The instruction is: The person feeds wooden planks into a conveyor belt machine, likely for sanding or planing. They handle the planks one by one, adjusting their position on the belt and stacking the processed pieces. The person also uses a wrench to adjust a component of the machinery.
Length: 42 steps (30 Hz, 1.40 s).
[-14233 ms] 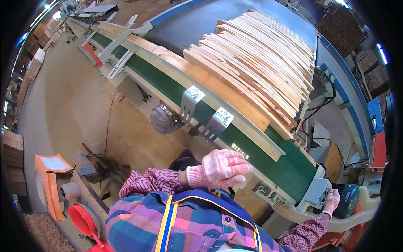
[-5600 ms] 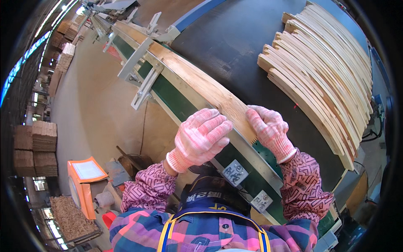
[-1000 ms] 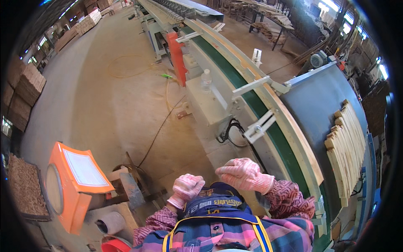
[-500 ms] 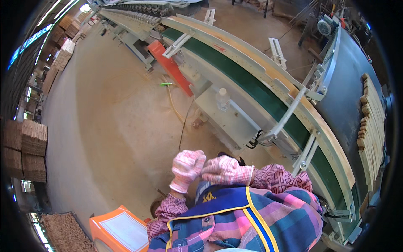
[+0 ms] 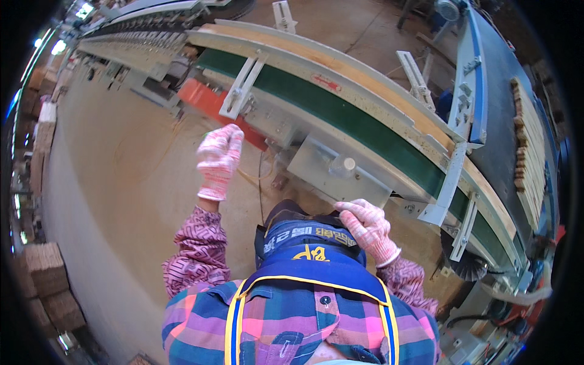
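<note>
My left hand (image 5: 220, 161), in a pink-and-white knitted glove, is raised over the floor below the red machine guard. Its fingers are curled closed, and nothing shows sticking out of them. My right hand (image 5: 368, 231), gloved alike, hangs beside the blue apron (image 5: 322, 267) with yellow trim. Its fingers are stretched out, loosely bent, with nothing seen in them. Beyond it, a clear plastic bottle (image 5: 344, 166) stands on a grey metal box (image 5: 310, 164) at the conveyor's side. Patterned sleeves cover both my forearms.
A conveyor with a green belt (image 5: 347, 112) and metal guide rails runs from upper left to lower right. A red guard (image 5: 210, 106) juts from its near side. Wooden strips (image 5: 529, 152) lie on a dark table at right. Stacked boards (image 5: 45, 267) stand at far left.
My hands have parted: the left has moved up and left, the right to the right and slightly down. My view has turned, and the orange thing at lower left is out of sight.
</note>
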Each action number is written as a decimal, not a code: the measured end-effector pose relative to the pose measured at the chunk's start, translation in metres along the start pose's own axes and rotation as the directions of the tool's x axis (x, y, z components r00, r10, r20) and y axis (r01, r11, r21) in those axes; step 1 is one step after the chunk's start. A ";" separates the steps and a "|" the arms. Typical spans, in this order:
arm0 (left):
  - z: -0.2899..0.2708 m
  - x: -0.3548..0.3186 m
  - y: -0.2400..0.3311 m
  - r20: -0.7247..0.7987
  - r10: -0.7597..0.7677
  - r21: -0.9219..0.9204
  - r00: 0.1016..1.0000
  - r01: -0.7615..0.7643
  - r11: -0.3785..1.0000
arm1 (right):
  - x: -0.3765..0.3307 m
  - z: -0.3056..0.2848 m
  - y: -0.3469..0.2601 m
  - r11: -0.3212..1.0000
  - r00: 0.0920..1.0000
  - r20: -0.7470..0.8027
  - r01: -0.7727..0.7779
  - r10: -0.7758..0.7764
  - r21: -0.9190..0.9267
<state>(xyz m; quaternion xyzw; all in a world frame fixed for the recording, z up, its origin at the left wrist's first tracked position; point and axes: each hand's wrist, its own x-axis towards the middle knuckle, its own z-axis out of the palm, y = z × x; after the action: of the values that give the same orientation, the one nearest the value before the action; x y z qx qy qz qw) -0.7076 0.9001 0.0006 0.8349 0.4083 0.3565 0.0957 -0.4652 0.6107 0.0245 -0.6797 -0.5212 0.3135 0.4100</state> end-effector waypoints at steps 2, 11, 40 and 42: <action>0.008 0.029 -0.011 0.010 0.010 0.034 1.000 -0.010 0.999 | -0.010 0.014 0.001 0.995 0.979 -0.183 -0.083 0.093 0.058; 0.066 0.074 -0.048 -0.045 0.099 0.061 0.994 -0.096 0.993 | 0.024 0.009 -0.008 0.985 0.851 -0.500 -0.172 0.162 0.027; 0.082 0.113 -0.058 0.420 -0.068 -0.017 0.905 0.083 0.996 | 0.186 -0.085 0.124 0.777 0.627 -0.740 -0.582 0.243 -0.238; 0.085 0.118 -0.061 0.446 -0.088 -0.037 0.891 0.117 0.992 | 0.185 -0.076 0.131 0.871 0.517 -0.802 -0.492 0.300 0.008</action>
<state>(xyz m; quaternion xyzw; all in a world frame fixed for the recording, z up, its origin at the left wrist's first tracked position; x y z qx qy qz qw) -0.6394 1.0391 -0.0277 0.8679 0.4079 0.1641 0.2311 -0.2929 0.7558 -0.0550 -0.8882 -0.1508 0.0117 0.4338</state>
